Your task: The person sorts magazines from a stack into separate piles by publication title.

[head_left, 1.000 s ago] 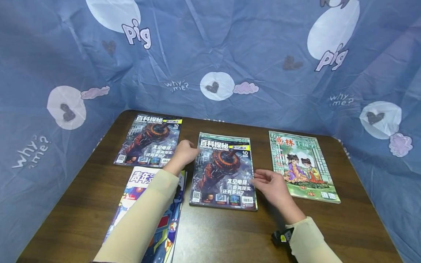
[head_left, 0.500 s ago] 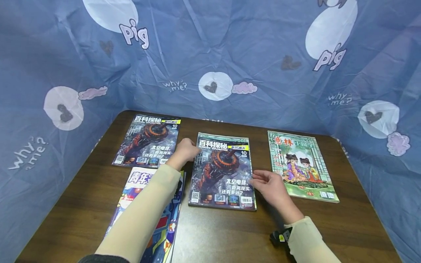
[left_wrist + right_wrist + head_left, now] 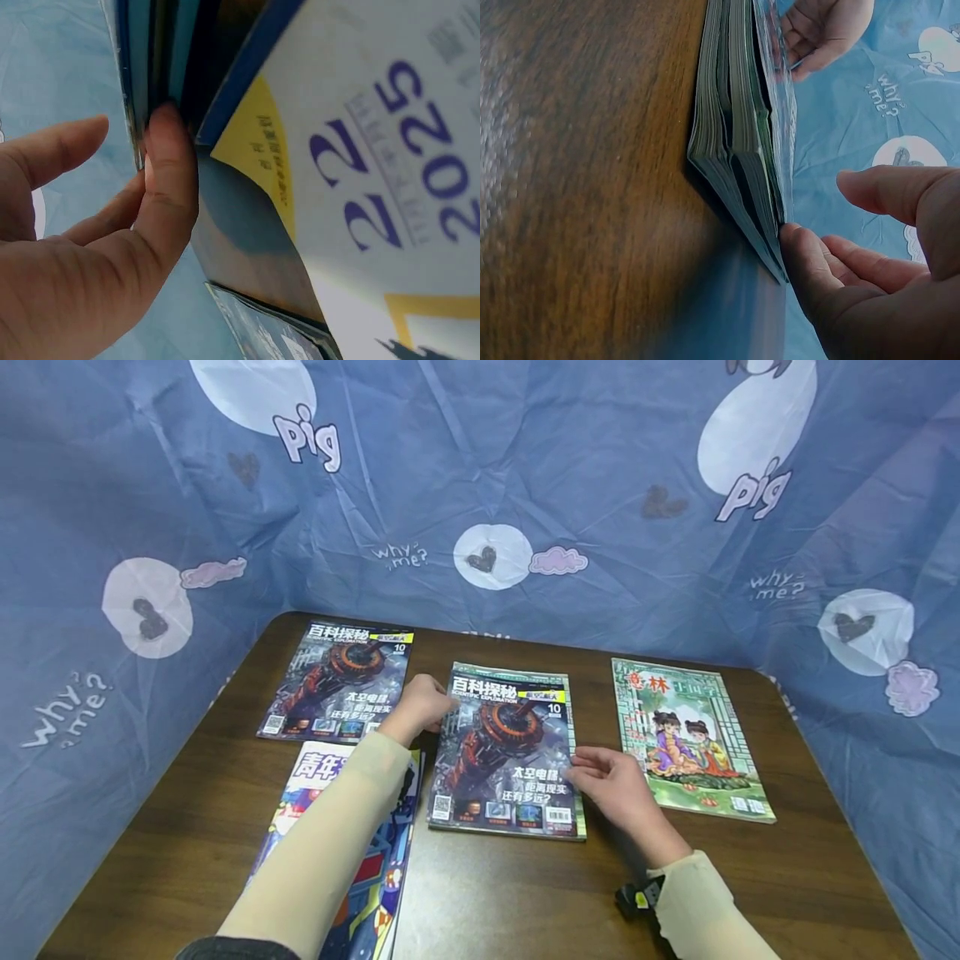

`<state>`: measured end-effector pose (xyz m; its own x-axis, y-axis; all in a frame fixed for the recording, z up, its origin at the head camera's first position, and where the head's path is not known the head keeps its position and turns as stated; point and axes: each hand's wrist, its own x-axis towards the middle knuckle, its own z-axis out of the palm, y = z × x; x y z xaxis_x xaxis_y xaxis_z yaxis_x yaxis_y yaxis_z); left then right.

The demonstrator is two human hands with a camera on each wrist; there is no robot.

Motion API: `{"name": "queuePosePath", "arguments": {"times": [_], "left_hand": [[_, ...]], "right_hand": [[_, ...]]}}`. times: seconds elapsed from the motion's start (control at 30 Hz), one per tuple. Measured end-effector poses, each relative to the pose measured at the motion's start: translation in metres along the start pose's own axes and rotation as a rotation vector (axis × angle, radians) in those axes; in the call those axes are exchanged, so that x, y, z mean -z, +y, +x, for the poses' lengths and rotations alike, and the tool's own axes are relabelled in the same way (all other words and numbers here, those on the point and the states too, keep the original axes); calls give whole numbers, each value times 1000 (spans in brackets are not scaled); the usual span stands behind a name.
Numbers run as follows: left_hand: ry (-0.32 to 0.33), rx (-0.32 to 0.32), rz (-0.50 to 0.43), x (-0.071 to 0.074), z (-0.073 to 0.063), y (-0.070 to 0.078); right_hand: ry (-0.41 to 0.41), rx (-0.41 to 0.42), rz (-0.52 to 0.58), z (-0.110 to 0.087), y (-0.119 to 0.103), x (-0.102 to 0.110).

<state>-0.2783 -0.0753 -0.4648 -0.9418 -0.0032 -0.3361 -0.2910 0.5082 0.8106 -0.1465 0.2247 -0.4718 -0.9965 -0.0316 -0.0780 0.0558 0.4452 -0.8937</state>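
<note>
A small stack of magazines lies mid-table, topped by a dark Scientific Exploration magazine [image 3: 498, 752] with an orange machine on its cover. From beneath it a green magazine [image 3: 517, 675] shows along the far and right edges. My left hand [image 3: 422, 703] is at the stack's upper left edge; in the left wrist view its fingers [image 3: 171, 161] touch the side while the thumb stands away. At the right edge is my right hand [image 3: 615, 781]. The right wrist view shows its index fingertip [image 3: 799, 244] against the stack's corner, thumb raised apart.
Another Scientific Exploration magazine [image 3: 337, 681] lies at the back left. Nearer, a colourful magazine pile [image 3: 375, 877] is partly under my left forearm. A green magazine with two cartoon girls [image 3: 690, 739] lies right. A blue printed cloth [image 3: 525, 468] hangs behind the table.
The top magazine has slid slightly left over the green one, so more green shows along the right edge. Both hands stay at the stack's sides.
</note>
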Motion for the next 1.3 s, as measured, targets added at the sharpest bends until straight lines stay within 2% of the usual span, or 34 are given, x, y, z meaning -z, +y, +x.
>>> {"name": "queuePosePath", "arguments": {"times": [0.17, 0.33, 0.57, 0.8, 1.17, 1.3], "left_hand": [[33, -12, 26, 0, 0, 1], [66, -59, 46, 1, -5, 5], [-2, -50, -63, 2, -13, 8], [-28, -70, -176, 0, -14, 5], [-58, -35, -201, 2, -16, -2], [-101, -2, -270, 2, -18, -3]], "right_hand": [[6, -20, -15, 0, 0, -1], [5, -21, -25, 1, 1, -1], [5, -23, -31, 2, 3, -1], [5, -10, -24, 0, 3, 0], [2, -5, -6, 0, 3, -1], [1, -16, -8, 1, 4, -1]]}}
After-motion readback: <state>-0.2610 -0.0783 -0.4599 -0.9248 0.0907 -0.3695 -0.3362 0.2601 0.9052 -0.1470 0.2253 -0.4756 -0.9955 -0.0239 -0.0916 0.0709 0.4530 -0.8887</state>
